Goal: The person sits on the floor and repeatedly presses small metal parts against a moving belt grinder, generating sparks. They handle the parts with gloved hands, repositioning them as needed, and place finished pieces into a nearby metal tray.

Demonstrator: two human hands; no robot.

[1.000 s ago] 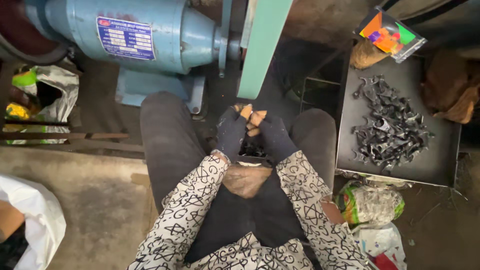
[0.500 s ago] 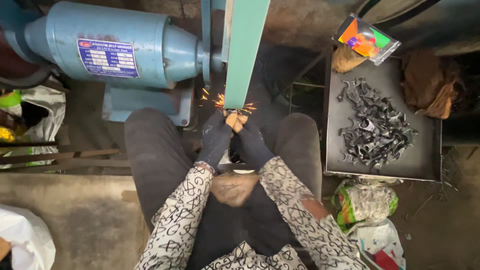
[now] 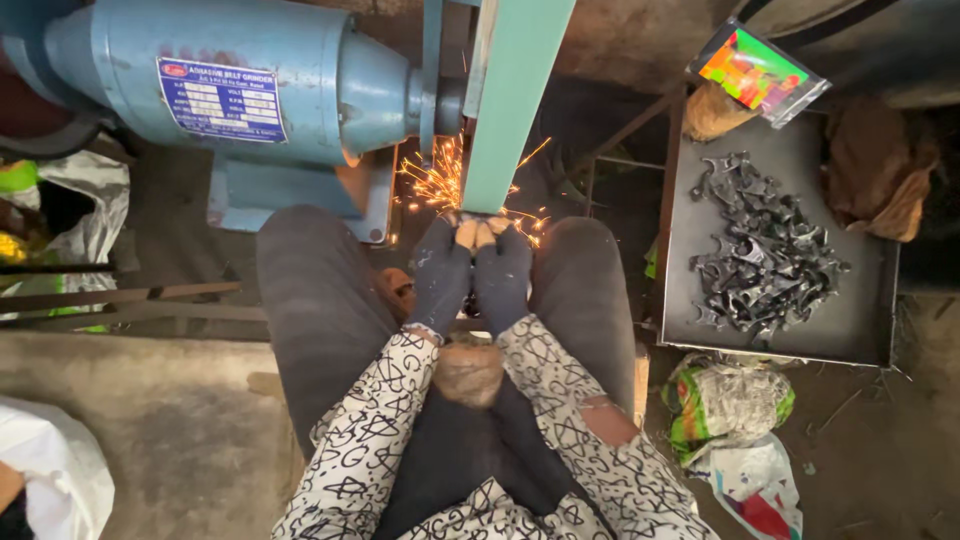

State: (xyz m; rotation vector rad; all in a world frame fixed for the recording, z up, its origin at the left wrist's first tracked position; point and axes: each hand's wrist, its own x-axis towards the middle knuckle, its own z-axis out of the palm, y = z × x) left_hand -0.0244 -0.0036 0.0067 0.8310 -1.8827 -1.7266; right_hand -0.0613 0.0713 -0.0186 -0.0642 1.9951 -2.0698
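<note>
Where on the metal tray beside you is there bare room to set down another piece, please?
The metal tray is bare along its near edge and its left strip, around the heap of dark metal pieces. Its far end is crowded by a colourful packet and a brown cloth. Both hands, left hand and right hand, sit tight against the grinder belt.

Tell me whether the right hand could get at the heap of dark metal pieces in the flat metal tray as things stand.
Probably yes. The heap of dark metal pieces lies uncovered in the flat metal tray just beyond the right knee, with nothing between. But the right hand, gloved, is pressed with the left hand against the green grinding belt.
</note>
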